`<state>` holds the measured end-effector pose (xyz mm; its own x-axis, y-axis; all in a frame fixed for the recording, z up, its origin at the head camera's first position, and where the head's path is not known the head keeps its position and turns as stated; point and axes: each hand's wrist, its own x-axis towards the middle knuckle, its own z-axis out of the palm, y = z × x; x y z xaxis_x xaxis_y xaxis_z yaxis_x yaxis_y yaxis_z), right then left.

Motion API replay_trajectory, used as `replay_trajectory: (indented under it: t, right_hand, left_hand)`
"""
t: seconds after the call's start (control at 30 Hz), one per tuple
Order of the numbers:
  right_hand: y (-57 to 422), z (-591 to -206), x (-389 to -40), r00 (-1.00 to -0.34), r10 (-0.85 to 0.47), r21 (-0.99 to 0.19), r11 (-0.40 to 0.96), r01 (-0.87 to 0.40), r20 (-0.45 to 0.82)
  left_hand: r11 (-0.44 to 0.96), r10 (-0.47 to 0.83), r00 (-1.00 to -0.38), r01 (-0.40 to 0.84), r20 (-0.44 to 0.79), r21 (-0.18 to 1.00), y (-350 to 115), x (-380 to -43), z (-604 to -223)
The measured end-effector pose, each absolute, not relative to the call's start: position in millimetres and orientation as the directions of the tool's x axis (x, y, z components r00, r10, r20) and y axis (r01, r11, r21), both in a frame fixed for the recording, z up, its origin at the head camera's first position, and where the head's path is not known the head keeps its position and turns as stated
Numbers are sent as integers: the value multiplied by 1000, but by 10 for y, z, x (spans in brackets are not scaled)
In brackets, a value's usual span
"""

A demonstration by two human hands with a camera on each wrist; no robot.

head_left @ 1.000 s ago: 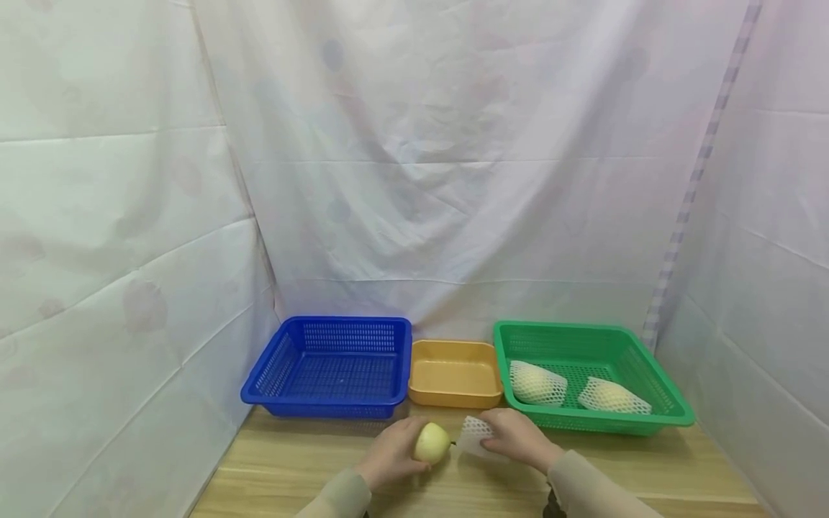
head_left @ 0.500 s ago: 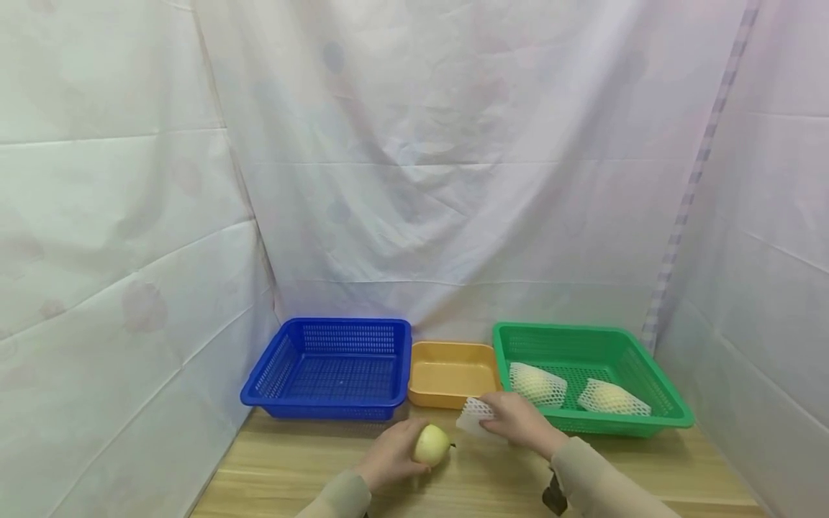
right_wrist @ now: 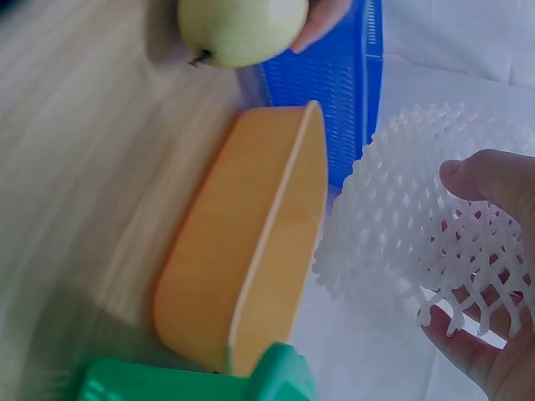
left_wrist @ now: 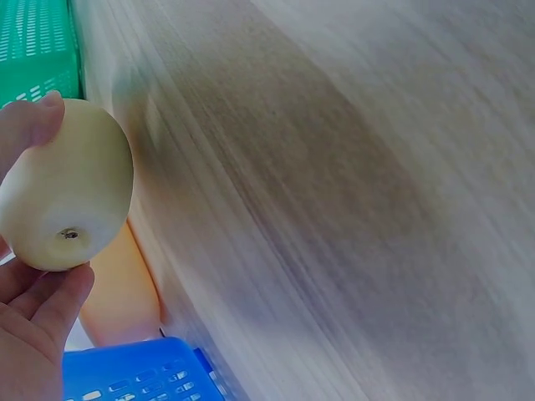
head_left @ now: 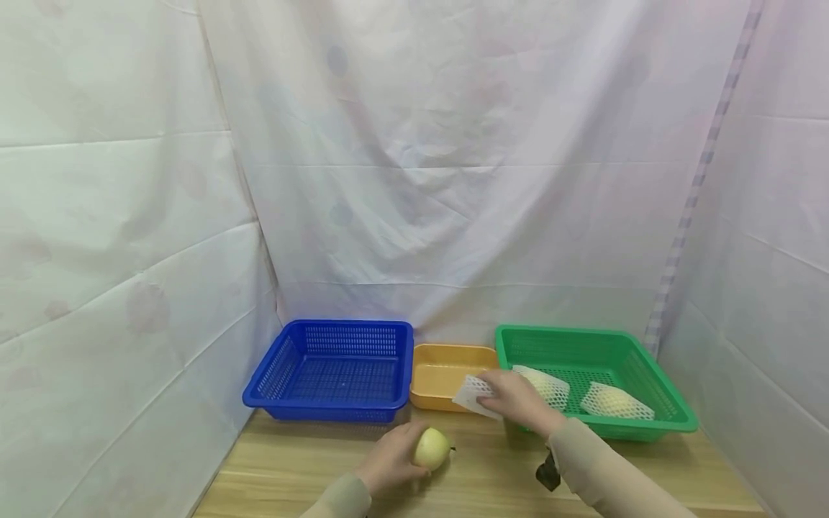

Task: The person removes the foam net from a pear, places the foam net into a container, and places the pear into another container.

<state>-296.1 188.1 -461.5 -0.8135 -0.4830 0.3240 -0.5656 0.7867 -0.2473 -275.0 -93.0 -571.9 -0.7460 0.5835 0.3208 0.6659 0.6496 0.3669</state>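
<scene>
My left hand (head_left: 396,456) grips a pale yellow-green pear (head_left: 432,449) low over the table, its stem toward the right. In the left wrist view the thumb and fingers (left_wrist: 60,305) curl round the pear (left_wrist: 84,188), whose blossom end faces the camera. My right hand (head_left: 517,398) pinches a white foam net sleeve (head_left: 475,396) at the front edge of the orange tray (head_left: 427,400). Seen from the right wrist, the sleeve (right_wrist: 393,209) has nothing visible inside it and stands apart from the tray.
At the back left stands a blue basket (head_left: 327,412). A green basket (head_left: 648,429) at the right holds a netted pear (head_left: 549,388) and another netted pear (head_left: 615,401). The wooden table (head_left: 285,460) ends at white curtains (head_left: 447,216).
My right hand has lifted the foam net sleeve away from the pear, up and back to the orange tray. The left hand has stayed in place with the pear.
</scene>
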Motion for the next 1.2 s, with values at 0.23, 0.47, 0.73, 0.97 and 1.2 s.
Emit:
replay_trajectory:
  t: [0.23,0.47,0.73,0.97,1.2]
  right_hand:
    - [1851,-4478,-3026,-829,-445,-308,781,-544,339]
    - [1832,-4405,-3109,-839,-420,-298,799,-522,346]
    - [1839,-4361,-3208,-837,-414,-300,798,-523,359]
    - [1834,-4329,-3301,-854,-401,-338,795,-504,332]
    - [1810,-4384,-3439,-852,-395,-331,798,-503,343]
  left_hand:
    - [653,585,-745,667,320,358,-951,-2757,-5761]
    - [649,583,-749,662,315,375,-956,-2762,-5765]
    - [654,581,-748,664,321,364,-958,-2764,-5766]
    - [664,599,-739,674,309,324,-943,-2778,-5784]
    - [663,602,-735,678,312,319,-934,-2761,-5768]
